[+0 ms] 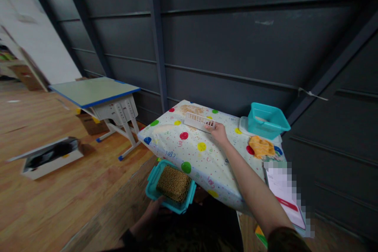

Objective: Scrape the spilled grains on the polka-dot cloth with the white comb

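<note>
My right hand (pixel 217 132) is closed on the end of a long white slotted plastic basket (pixel 195 123), which is at the tabletop. Beside it, small tan beans (pixel 191 109) lie scattered near the table's far edge. Below the near edge, my left hand (pixel 156 209) grips the rim of a teal plastic container (pixel 152 189). Inside that container is a layer of tan beans (pixel 174 183), like soybeans. The fingers under the container are hidden.
The table wears a dotted white tablecloth (pixel 165 145). To the right stand a teal box (pixel 267 124), a crumpled yellow cloth (pixel 261 147) and a partly blurred flat sheet or device (pixel 283 189). A dark panel wall (pixel 236 47) rises behind. Leftward are a desk (pixel 97 88) and an opened box (pixel 56 163).
</note>
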Tool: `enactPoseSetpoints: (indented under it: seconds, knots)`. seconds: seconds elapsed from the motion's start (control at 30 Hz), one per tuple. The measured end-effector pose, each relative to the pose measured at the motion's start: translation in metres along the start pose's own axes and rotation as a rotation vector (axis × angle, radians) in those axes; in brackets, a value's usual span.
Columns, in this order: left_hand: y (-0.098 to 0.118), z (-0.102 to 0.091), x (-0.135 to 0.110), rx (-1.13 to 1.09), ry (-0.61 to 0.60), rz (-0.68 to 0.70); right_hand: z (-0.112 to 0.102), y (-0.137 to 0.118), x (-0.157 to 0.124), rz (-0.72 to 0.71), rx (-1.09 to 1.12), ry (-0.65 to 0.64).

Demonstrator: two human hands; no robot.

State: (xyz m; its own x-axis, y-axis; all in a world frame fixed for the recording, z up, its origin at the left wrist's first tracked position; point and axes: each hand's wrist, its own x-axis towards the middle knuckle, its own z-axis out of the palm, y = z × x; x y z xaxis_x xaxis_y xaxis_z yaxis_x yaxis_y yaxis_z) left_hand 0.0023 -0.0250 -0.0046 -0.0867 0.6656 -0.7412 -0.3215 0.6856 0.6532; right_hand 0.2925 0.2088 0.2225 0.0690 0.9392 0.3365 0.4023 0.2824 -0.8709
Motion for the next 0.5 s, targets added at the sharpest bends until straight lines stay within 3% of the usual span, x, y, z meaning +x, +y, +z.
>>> enactPoseSetpoints:
  seconds: [0.2,0.5]
  knots:
    - [-0.0064,-0.0022,0.0117,-0.01,0.027,0.011,0.0008,0.0031,0.0014,-0.023,-0.037,-0.021]
    - [-0.004,-0.002,0.002,0.0,-0.005,0.014,0.0022,0.0019,0.0009,-0.044,-0.064,-0.008]
